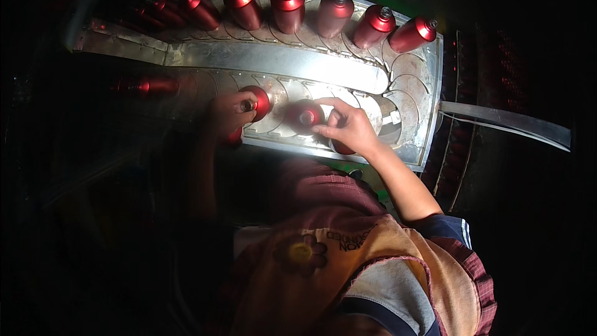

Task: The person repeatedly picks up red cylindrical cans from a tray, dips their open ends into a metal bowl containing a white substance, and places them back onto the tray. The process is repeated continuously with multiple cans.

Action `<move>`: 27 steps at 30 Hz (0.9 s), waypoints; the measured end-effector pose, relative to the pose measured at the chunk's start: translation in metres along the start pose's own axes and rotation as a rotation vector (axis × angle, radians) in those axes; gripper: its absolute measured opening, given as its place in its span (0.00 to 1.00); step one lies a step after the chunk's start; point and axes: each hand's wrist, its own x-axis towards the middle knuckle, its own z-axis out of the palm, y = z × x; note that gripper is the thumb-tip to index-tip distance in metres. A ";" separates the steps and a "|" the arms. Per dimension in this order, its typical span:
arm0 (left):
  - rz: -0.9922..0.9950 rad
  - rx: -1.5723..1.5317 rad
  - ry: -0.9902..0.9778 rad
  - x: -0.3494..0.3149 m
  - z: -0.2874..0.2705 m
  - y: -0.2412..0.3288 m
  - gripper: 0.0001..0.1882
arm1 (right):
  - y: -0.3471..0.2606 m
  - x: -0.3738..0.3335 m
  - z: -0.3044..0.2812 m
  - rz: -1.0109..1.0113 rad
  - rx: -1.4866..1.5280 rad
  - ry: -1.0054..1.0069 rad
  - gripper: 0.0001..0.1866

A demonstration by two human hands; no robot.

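Observation:
My left hand [229,111] is closed on a shiny red metal bottle [262,103], its fingers at the narrow neck. Thumb and forefinger of my right hand [349,127] curve around the side of another red bottle [303,117], which stands on the near lane of a conveyor. Part of one more red bottle [341,148] shows beneath my right hand. Below my left hand a further red piece [234,136] is partly hidden. My left forearm lies mostly in shadow.
Along the far lane of the looped slat conveyor [407,78] stands a row of red bottles [287,11]. A bright metal divider [298,65] separates the lanes. A metal bar [507,123] juts out at right, near dim racks. Another red bottle [146,86] sits in shadow at left.

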 end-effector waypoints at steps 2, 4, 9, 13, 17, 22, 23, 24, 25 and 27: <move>-0.033 -0.086 0.023 -0.001 0.016 0.020 0.08 | 0.019 -0.018 -0.025 -0.111 0.185 0.165 0.19; -0.036 -0.164 -0.029 0.001 0.038 0.043 0.08 | 0.036 -0.028 -0.053 -0.101 0.217 0.282 0.19; -0.002 -0.088 -0.074 0.003 0.054 0.088 0.18 | 0.066 -0.037 -0.084 -0.187 0.235 0.305 0.19; 0.116 -0.367 0.120 0.012 0.054 0.089 0.16 | 0.094 -0.082 -0.124 -0.284 0.185 0.454 0.21; 0.170 -0.398 0.405 0.045 0.074 0.078 0.14 | 0.120 -0.134 -0.167 -0.418 0.113 0.711 0.22; 0.388 -0.081 0.919 0.038 0.126 0.119 0.15 | 0.183 -0.266 -0.251 -0.350 0.170 0.787 0.23; 0.464 -0.083 0.929 0.027 0.140 0.138 0.15 | 0.197 -0.295 -0.268 -0.362 0.209 0.852 0.22; 0.490 -0.180 0.914 0.015 0.164 0.158 0.15 | 0.209 -0.324 -0.281 -0.301 0.299 0.905 0.21; 0.460 -0.313 0.857 0.004 0.196 0.179 0.14 | 0.220 -0.351 -0.292 -0.240 0.405 0.952 0.20; 0.445 -0.444 0.693 -0.010 0.275 0.216 0.14 | 0.243 -0.389 -0.300 -0.207 0.478 1.065 0.18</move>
